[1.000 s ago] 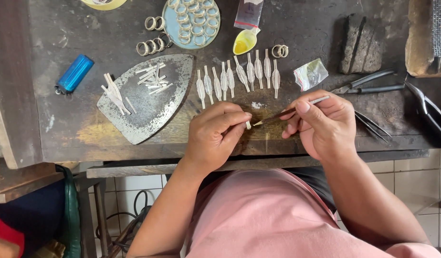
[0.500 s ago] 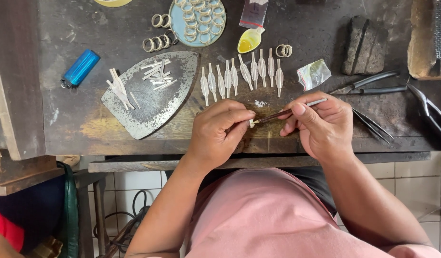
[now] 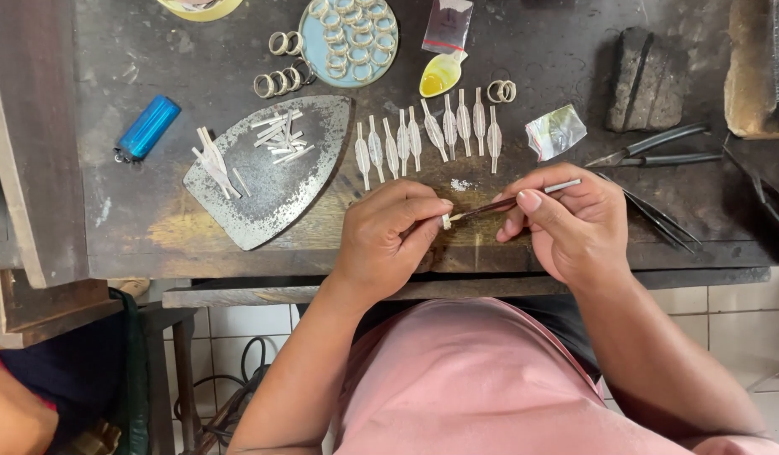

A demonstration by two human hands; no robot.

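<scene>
- Nearest the body: left hand [image 3: 388, 236] curled over the front edge of the desk [image 3: 136, 227], fingers [image 3: 423, 221] pinched shut on a tiny pale metal piece [image 3: 446, 222], only its tip showing past thumb and forefinger.
- Just right of those fingers: right hand [image 3: 572, 221] closed in a pen-like grip around a thin dark-handled tool [image 3: 499, 204], its point touching the small piece, its pale back end sticking out past the knuckles.
- Judged handling of the piece: very light, stiff, thin, smooth enough to slip and easy to bend; best held by its flat sides, close to the worked end, with gentle pressure.
- Pose: both wrists low at the desk edge, forearms angled inward from the body, hands nearly meeting at the middle.
- Just beyond the fingers: a small pale speck of powder or filings on the dark desk.
- Farther out: a row of leaf-shaped metal pieces [image 3: 427, 135] laid side by side.
- Left of the left fingers: an old iron soleplate [image 3: 271, 190] carrying short metal strips.
- Right of the right fingers: tweezers [image 3: 659, 221], pliers [image 3: 651, 152], a crumpled clear packet [image 3: 556, 131].
- Farthest: a yellow spoon-like dish [image 3: 440, 77], a round blue tray [image 3: 309, 50] of rings, loose rings, a blue lighter [image 3: 147, 128], a dark block [image 3: 642, 80].
</scene>
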